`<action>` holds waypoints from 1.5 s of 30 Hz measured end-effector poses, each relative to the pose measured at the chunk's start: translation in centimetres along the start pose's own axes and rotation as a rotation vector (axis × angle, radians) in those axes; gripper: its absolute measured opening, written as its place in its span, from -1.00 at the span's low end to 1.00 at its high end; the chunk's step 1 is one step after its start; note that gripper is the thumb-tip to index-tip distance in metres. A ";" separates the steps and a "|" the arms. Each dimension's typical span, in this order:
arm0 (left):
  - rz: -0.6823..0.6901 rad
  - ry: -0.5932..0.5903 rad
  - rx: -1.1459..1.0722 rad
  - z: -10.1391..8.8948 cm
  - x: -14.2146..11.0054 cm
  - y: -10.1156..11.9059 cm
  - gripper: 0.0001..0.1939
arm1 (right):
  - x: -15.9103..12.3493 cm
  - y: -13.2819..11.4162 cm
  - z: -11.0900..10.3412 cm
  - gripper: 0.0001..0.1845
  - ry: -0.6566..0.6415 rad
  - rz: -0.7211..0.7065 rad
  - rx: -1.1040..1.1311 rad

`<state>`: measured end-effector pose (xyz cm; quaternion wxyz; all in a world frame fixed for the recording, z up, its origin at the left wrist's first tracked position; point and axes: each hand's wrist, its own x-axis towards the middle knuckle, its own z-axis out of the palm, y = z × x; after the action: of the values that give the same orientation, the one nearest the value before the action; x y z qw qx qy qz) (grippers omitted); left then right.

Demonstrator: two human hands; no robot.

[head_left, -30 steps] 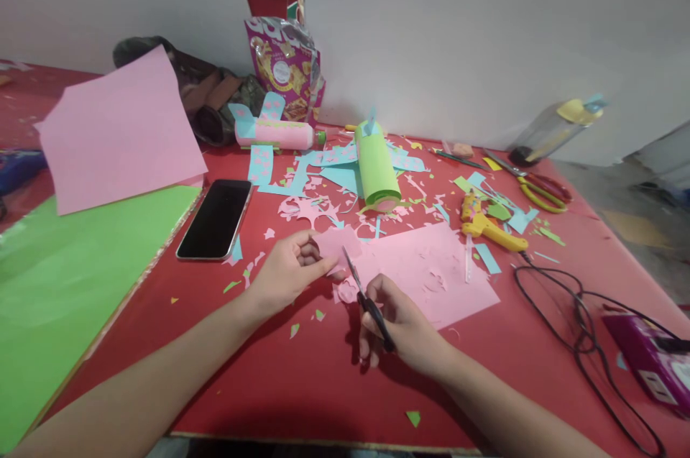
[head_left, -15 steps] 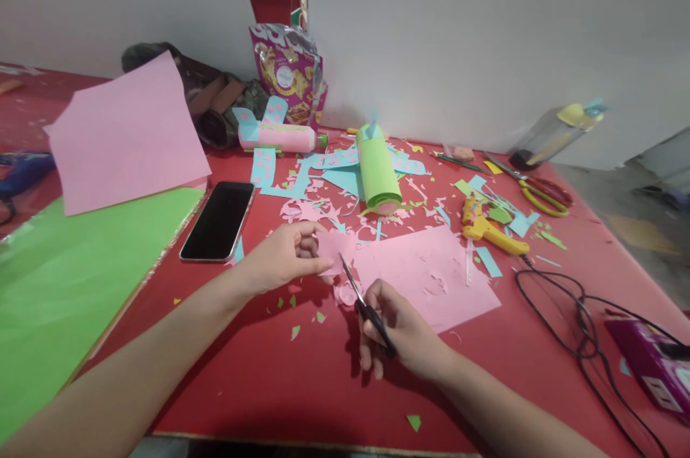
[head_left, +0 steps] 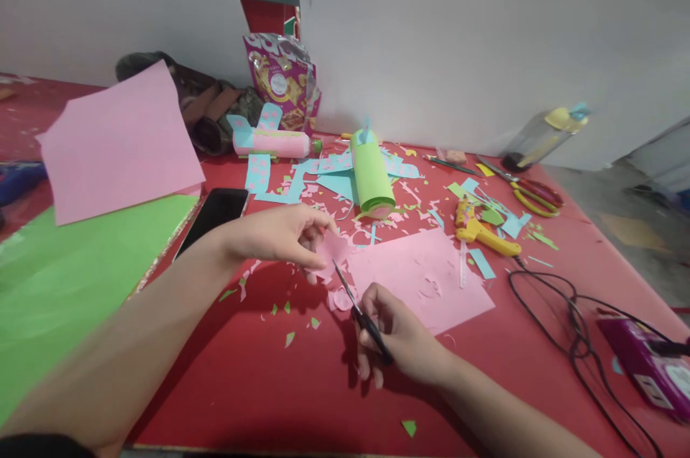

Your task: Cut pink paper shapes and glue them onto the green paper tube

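Observation:
Between the fingers and thumb of my left hand (head_left: 291, 239) is a small piece of pink paper (head_left: 330, 249). My right hand (head_left: 396, 332) grips black-handled scissors (head_left: 371, 328), their blades pointing up and left at the edge of that piece. Whether the blades are parted is hard to make out. Just below the blades lies a small pink paper coil (head_left: 341, 298). A larger pink sheet (head_left: 402, 264), with cut marks in it, rests flat beyond my right hand. Behind it stands a green paper tube (head_left: 373, 174) with light-blue, pink-dotted wings.
A phone (head_left: 208, 217) lies partly behind my left forearm. Large pink (head_left: 121, 145) and green sheets (head_left: 65, 278) cover the left side. At right are a yellow glue gun (head_left: 485, 234), its cable, more scissors (head_left: 533, 195) and a purple box (head_left: 641, 357). Paper scraps litter the red table (head_left: 259, 386).
My left hand has turned and its forearm has risen, now covering part of the phone. The small pink piece has turned with it. The right hand keeps its grip; the view has shifted slightly.

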<state>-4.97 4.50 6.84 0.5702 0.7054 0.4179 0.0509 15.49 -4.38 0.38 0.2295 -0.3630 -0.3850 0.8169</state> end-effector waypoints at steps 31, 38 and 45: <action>0.092 -0.254 -0.066 0.2 0.9 -0.1 -0.92 | 0.1 0.8 -0.4 -0.49 -0.058 -0.077 0.041; 0.109 -0.281 -0.097 0.1 0.8 -0.1 -0.95 | 0.1 0.9 -0.3 -0.49 -0.057 -0.064 0.043; 0.090 -0.360 -0.089 -0.2 0.5 -0.1 -0.82 | 0.1 0.5 -0.2 -0.48 -0.031 -0.019 0.030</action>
<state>-4.79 4.97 6.59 0.6634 0.6954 0.2746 -0.0321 15.55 -4.56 -0.15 0.2367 -0.3431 -0.3798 0.8258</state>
